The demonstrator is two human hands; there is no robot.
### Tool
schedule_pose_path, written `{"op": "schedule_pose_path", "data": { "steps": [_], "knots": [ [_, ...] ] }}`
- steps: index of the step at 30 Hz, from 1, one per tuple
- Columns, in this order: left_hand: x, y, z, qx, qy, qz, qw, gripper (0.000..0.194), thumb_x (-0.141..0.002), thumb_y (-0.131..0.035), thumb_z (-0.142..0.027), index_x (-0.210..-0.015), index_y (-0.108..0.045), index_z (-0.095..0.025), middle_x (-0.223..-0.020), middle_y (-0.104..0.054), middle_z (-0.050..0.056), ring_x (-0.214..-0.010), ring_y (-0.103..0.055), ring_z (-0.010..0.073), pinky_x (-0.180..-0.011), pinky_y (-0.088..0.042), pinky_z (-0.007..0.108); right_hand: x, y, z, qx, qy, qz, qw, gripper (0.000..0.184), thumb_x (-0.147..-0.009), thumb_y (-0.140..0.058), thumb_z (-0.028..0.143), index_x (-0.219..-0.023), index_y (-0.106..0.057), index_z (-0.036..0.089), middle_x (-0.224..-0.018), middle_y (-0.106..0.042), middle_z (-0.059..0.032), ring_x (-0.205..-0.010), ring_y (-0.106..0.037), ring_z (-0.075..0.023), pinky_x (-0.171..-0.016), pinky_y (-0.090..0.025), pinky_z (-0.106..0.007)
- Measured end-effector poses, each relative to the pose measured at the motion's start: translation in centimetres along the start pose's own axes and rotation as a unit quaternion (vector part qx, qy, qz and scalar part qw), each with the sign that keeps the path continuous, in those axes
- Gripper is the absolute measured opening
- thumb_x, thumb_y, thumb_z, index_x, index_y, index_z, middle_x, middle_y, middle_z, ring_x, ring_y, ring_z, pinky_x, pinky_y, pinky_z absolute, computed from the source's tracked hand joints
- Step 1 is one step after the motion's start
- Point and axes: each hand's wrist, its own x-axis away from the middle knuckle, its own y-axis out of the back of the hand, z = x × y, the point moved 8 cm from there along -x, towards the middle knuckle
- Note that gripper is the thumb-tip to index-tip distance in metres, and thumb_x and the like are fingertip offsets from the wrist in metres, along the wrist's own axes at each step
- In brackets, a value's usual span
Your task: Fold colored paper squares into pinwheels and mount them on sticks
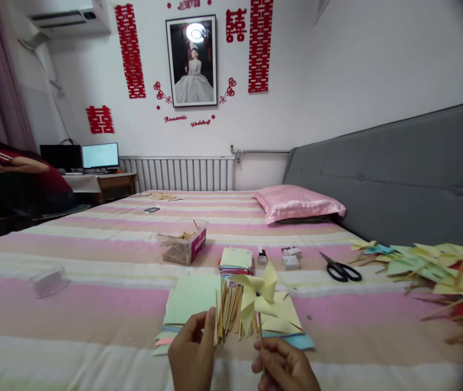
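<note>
The striped bed sheet (105, 320) fills the lower part of the frame. At the right edge lies a heap of pinwheels (410, 263) in several colours. At the bottom centre, the right hand (284, 364) grips the stick of a yellow pinwheel (268, 279), which stands upright above this hand. The left hand (194, 347) has curled fingers beside the thin sticks (231, 307); I cannot tell whether it grips one. Black scissors (339, 270) lie right of centre.

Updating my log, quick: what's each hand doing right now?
Left hand: curled beside a thin stick; grip cannot be told.
Right hand: closed, holding a yellow pinwheel by its handle.
</note>
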Motion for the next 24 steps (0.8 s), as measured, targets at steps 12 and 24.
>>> {"op": "schedule_pose_path", "data": {
  "steps": [12, 24],
  "knots": [
    [1.8, 0.5, 1.7, -0.196, -0.172, -0.129, 0.957, 0.027, -0.072, -0.055, -0.045, -0.058, -0.062, -0.023, -0.048, -0.057, -0.001, -0.045, -0.048, 0.0154, -0.055, -0.035, 0.026, -0.8, 1.4, -0.6, -0.005, 0.079, -0.043, 0.996, 0.048, -0.059, -0.071, 0.054, -0.079, -0.063, 0.012, -0.056, -0.067, -0.0042, -0.038, -0.056, -0.0082, -0.033, -0.032, -0.013],
    [4.1, 2.5, 2.8, -0.256, -0.333, -0.213, 0.882, 0.028, -0.078, -0.046, -0.03, -0.092, -0.06, -0.011, -0.09, -0.065, 0.017, -0.085, -0.06, 0.0296, -0.08, -0.046, 0.04, 0.1, 1.2, -0.9, 0.035, 0.128, -0.051, 0.99, 0.044, -0.067, -0.064, 0.054, -0.08, -0.061, 0.011, -0.056, -0.064, -0.0023, -0.038, -0.053, -0.0081, -0.036, -0.03, -0.016]
  ]
}}
